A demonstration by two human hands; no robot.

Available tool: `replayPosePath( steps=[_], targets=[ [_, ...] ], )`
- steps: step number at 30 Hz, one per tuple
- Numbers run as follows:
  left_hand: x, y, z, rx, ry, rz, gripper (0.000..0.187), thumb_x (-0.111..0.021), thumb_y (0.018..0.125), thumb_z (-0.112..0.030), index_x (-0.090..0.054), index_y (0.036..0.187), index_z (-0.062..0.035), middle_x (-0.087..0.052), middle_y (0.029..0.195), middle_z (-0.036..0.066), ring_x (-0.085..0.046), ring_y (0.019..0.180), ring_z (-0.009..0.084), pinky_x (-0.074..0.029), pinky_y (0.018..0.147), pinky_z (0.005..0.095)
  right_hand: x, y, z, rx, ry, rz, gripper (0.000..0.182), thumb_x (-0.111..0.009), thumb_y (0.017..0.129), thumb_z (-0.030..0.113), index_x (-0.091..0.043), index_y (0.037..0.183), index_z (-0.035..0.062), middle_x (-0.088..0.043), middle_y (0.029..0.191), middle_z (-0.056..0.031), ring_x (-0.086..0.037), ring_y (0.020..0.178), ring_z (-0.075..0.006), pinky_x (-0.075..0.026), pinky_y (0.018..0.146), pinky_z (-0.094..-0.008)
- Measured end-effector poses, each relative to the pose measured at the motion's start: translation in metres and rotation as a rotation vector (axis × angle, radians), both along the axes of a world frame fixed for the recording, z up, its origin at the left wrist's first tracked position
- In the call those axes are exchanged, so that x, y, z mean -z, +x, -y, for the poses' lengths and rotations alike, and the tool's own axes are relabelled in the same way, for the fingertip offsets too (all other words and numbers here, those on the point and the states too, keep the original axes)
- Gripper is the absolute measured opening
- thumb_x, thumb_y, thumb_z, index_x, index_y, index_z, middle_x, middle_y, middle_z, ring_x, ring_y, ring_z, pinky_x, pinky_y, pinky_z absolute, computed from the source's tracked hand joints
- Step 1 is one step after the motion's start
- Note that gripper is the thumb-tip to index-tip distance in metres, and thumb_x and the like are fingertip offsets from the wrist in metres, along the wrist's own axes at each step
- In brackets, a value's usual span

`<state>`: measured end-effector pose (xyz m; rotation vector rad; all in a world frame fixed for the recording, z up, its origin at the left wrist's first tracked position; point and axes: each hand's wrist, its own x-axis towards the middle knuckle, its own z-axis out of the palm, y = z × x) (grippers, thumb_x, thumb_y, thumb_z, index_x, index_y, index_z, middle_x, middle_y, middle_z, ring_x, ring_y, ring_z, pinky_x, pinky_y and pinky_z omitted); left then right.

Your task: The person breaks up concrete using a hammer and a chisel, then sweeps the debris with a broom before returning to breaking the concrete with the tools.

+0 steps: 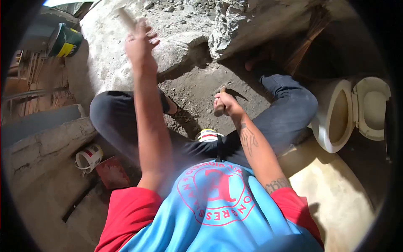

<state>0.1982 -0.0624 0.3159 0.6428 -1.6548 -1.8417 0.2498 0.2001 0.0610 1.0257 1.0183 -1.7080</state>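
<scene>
From my feed the biggest thing is the rough concrete mass (176,46) spreading across the top, cracked and crumbling, with a broken chunk (226,29) jutting at its right edge; below it the dirt floor (201,90) is littered with grit, which fits a surface being chipped at; the person sits low with knees apart in dark jeans, so both arms can work between the legs; to the right stands a white toilet bowl (336,117) with its seat tipped open, well clear of the hands; a straw broom (306,42) leans in the shadow above it; at upper left a green bucket (65,41) lies tilted, and at lower left a small white tub (89,157) sits beside a low block wall (46,143); the left hand (140,40) is raised high against the concrete, fingers wrapped on a pale handle (126,17), blurred; the right hand (224,105) is clenched round a short tool (222,90) whose tip points at the floor, held low, seemingly to keep it steady.
</scene>
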Motion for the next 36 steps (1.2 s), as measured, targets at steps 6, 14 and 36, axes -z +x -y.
replayPosePath(
  steps=[6, 14, 36],
  targets=[
    [-0.052, 0.170, 0.015, 0.339, 0.922, -0.085, 0.034, -0.046, 0.103, -0.038, -0.055, 0.103, -0.0045, -0.056, 0.126, 0.021, -0.055, 0.118, 0.0305, -0.045, 0.099, 0.0449, -0.007, -0.001, 0.008, -0.124, 0.119, -0.110, 0.013, -0.058, 0.084, 0.007, -0.046, 0.088, 0.0028, -0.052, 0.062, -0.0089, -0.055, 0.052, -0.0214, -0.051, 0.050, -0.0377],
    [-0.062, 0.244, -0.019, 0.187, 0.770, -0.092, 0.032, -0.044, 0.104, -0.036, -0.059, 0.106, -0.0073, -0.051, 0.140, 0.019, -0.045, 0.133, 0.0303, -0.043, 0.101, 0.0466, -0.020, 0.002, 0.008, -0.215, 0.191, -0.163, 0.022, -0.058, 0.084, 0.008, -0.047, 0.102, 0.0027, -0.056, 0.071, -0.0105, -0.059, 0.057, -0.0221, -0.053, 0.051, -0.0392],
    [-0.078, 0.123, -0.017, 0.628, 0.678, -0.002, 0.019, -0.058, 0.094, -0.024, -0.061, 0.102, -0.0069, -0.062, 0.103, 0.007, -0.060, 0.097, 0.0245, -0.049, 0.087, 0.0413, -0.298, 0.067, 0.072, -0.421, -0.368, -0.871, 0.066, -0.071, 0.088, 0.014, -0.035, 0.142, 0.0017, -0.060, 0.081, -0.0039, -0.058, 0.058, -0.0107, -0.050, 0.050, -0.0266]
  ],
)
